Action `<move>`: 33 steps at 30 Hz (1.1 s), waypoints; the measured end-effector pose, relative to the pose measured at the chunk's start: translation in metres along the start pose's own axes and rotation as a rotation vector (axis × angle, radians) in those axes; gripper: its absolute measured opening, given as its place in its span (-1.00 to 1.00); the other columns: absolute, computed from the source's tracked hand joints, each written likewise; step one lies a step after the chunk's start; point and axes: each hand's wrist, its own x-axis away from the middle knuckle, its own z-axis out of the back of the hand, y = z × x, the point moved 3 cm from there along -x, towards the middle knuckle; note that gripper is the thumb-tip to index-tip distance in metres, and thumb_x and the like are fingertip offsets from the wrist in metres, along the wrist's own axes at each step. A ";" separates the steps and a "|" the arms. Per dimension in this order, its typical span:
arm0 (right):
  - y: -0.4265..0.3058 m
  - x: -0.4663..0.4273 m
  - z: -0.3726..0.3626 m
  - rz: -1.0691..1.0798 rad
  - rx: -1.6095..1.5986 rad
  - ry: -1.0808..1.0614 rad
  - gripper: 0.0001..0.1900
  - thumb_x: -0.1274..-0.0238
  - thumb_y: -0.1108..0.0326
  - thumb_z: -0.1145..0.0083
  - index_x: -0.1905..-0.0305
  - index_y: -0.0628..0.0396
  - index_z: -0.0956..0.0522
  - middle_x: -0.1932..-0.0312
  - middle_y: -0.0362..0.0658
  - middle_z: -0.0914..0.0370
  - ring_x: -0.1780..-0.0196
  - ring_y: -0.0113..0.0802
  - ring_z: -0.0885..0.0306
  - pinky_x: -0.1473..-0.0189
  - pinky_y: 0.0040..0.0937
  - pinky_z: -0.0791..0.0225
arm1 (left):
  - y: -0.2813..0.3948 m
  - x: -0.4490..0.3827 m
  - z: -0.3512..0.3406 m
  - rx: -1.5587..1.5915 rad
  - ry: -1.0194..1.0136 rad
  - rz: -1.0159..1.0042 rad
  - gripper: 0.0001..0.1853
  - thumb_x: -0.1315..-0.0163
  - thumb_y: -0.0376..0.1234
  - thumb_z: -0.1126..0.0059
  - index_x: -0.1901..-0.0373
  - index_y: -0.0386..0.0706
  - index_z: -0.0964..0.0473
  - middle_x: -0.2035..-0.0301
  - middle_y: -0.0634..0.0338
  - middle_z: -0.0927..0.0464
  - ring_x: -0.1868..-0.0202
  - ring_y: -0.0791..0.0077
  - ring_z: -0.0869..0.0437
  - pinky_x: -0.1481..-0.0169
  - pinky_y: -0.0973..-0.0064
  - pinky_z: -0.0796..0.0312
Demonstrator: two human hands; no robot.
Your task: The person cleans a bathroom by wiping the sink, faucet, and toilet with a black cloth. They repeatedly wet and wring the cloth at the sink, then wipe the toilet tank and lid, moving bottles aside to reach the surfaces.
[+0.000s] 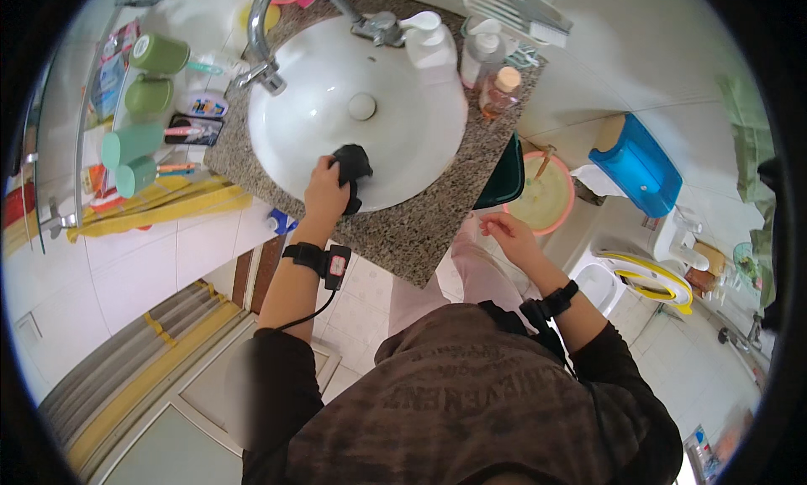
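Observation:
My left hand (327, 187) grips a bunched black cloth item (353, 165) at the near rim of the white ceramic washbasin (416, 138). Part of the black cloth hangs over the basin's inner wall; its exact kind cannot be told. Beyond it, a round drain stopper (362, 107) sits in the bowl. A chrome swivel faucet (258, 40) arches over the basin's left side. My right hand (509, 234) is held off the right edge of the granite countertop (403, 248), fingers loosely curled and nothing visible in them. A dark green bin (508, 177) is close by.
White pump bottles (432, 47) and an amber bottle (499, 94) line the counter's right side. Green cups (161, 50) with toothbrushes stand on the left shelf. Below right are a pink-rimmed basin (570, 198), a blue plastic holder (643, 170) and a toilet (596, 286).

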 end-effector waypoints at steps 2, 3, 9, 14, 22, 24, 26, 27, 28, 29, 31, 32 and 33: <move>-0.007 -0.014 -0.018 0.010 -0.004 -0.042 -0.75 -0.40 0.45 0.03 -0.07 0.24 -0.53 0.13 -0.13 -0.60 0.10 -0.44 -0.57 0.01 -0.46 -0.45 | -0.005 0.014 0.014 0.146 0.182 0.034 -0.55 0.04 -0.48 -0.20 0.02 -0.13 -0.52 -0.11 0.10 -0.40 -0.09 0.03 -0.47 -0.06 0.17 -0.48; -0.012 -0.022 -0.027 0.021 -0.009 -0.061 -0.76 -0.39 0.45 0.03 -0.07 0.23 -0.53 0.13 -0.14 -0.60 0.10 -0.45 -0.57 0.01 -0.47 -0.45 | 0.000 0.019 0.013 0.117 0.171 0.015 -0.55 0.06 -0.48 -0.19 0.02 -0.14 -0.52 -0.11 0.08 -0.41 -0.11 0.02 -0.47 -0.07 0.18 -0.47; -0.066 -0.087 -0.069 0.135 0.023 -0.111 -0.76 -0.40 0.44 0.01 -0.06 0.25 -0.53 0.15 -0.16 -0.60 0.07 -0.46 -0.56 -0.01 -0.49 -0.43 | 0.049 0.028 -0.024 -0.106 0.064 -0.425 -0.48 0.19 -0.48 -0.29 0.05 -0.05 -0.55 -0.10 0.11 -0.42 -0.05 0.09 -0.50 0.02 0.21 -0.47; -0.123 -0.166 -0.094 0.293 0.140 -0.025 -0.73 -0.40 0.45 0.02 -0.13 0.27 -0.46 0.05 -0.13 -0.57 0.01 -0.47 -0.52 0.00 -0.49 -0.42 | 0.008 -0.022 -0.038 -0.111 0.009 -0.366 -0.50 0.16 -0.44 -0.33 0.05 0.00 -0.55 -0.02 0.17 -0.43 -0.01 0.19 -0.51 0.09 0.27 -0.50; -0.187 -0.281 -0.132 0.043 -0.126 0.380 -0.50 -0.38 0.23 -0.05 -0.26 0.26 -0.22 -0.08 -0.06 -0.49 -0.01 -0.36 -0.54 0.09 -0.33 -0.45 | -0.055 -0.107 -0.021 0.279 0.261 0.008 -0.71 -0.08 -0.45 -0.17 0.11 -0.24 -0.48 0.11 -0.02 -0.45 0.01 -0.03 -0.50 0.00 0.18 -0.48; -0.193 -0.290 -0.132 -0.036 -0.321 0.450 -0.57 -0.42 0.20 0.00 -0.20 0.25 -0.26 -0.07 -0.06 -0.50 0.00 -0.33 -0.55 0.10 -0.32 -0.45 | -0.059 -0.113 -0.014 0.515 0.313 0.153 -0.72 -0.13 -0.50 -0.11 0.10 -0.35 -0.46 0.13 -0.07 -0.52 0.06 0.01 -0.57 0.02 0.20 -0.49; -0.198 -0.295 -0.129 -0.083 -0.456 0.488 -0.64 -0.47 0.15 0.08 -0.11 0.22 -0.31 -0.07 -0.04 -0.50 0.01 -0.29 -0.57 0.11 -0.33 -0.45 | -0.057 -0.110 -0.014 1.230 0.241 0.368 -0.71 -0.19 -0.49 -0.06 0.04 -0.32 -0.46 0.14 -0.03 -0.57 0.13 0.11 -0.65 0.06 0.23 -0.54; -0.201 -0.295 -0.127 -0.048 -0.416 0.483 -0.64 -0.48 0.15 0.09 -0.11 0.23 -0.32 -0.07 -0.04 -0.51 0.01 -0.29 -0.57 0.11 -0.34 -0.45 | -0.052 -0.105 -0.015 1.587 0.178 0.480 -0.70 -0.21 -0.49 -0.03 0.00 -0.31 -0.45 0.14 0.00 -0.60 0.17 0.15 -0.68 0.08 0.24 -0.57; -0.204 -0.297 -0.124 -0.037 -0.379 0.475 -0.65 -0.48 0.15 0.10 -0.10 0.23 -0.33 -0.06 -0.03 -0.52 0.01 -0.30 -0.57 0.11 -0.35 -0.45 | -0.047 -0.101 -0.014 1.730 0.177 0.581 -0.75 -0.26 -0.49 0.00 0.04 -0.32 -0.46 0.12 0.07 -0.60 0.19 0.25 -0.71 0.12 0.25 -0.61; -0.205 -0.297 -0.121 -0.025 -0.341 0.481 -0.65 -0.49 0.15 0.11 -0.09 0.23 -0.33 -0.05 -0.03 -0.52 0.01 -0.30 -0.57 0.11 -0.36 -0.45 | -0.040 -0.099 -0.012 1.830 0.142 0.606 -0.76 -0.27 -0.48 0.00 0.04 -0.31 -0.47 0.13 0.07 -0.61 0.19 0.24 -0.70 0.11 0.24 -0.62; -0.206 -0.299 -0.116 -0.042 -0.326 0.428 -0.60 -0.48 0.11 0.08 -0.13 0.25 -0.34 -0.04 -0.03 -0.54 -0.06 -0.32 -0.54 0.03 -0.36 -0.41 | -0.027 -0.096 -0.011 2.031 0.068 0.655 -0.77 -0.28 -0.47 0.01 0.04 -0.30 -0.47 0.15 0.06 -0.61 0.18 0.23 -0.70 0.08 0.24 -0.62; -0.206 -0.298 -0.114 -0.038 -0.312 0.410 -0.57 -0.47 0.09 0.07 -0.15 0.26 -0.34 -0.04 -0.04 -0.54 -0.08 -0.32 -0.53 0.01 -0.36 -0.40 | -0.021 -0.094 -0.012 2.052 0.092 0.706 -0.78 -0.33 -0.45 0.07 0.06 -0.27 -0.49 0.15 0.06 -0.61 0.16 0.22 -0.69 0.05 0.19 -0.61; -0.208 -0.299 -0.111 -0.034 -0.297 0.393 -0.55 -0.46 0.07 0.05 -0.16 0.26 -0.33 -0.05 -0.04 -0.55 -0.10 -0.33 -0.52 -0.02 -0.36 -0.38 | -0.016 -0.095 -0.012 2.134 0.072 0.700 -0.79 -0.31 -0.48 0.06 0.06 -0.27 -0.46 0.18 0.07 -0.61 0.18 0.23 -0.69 0.06 0.22 -0.61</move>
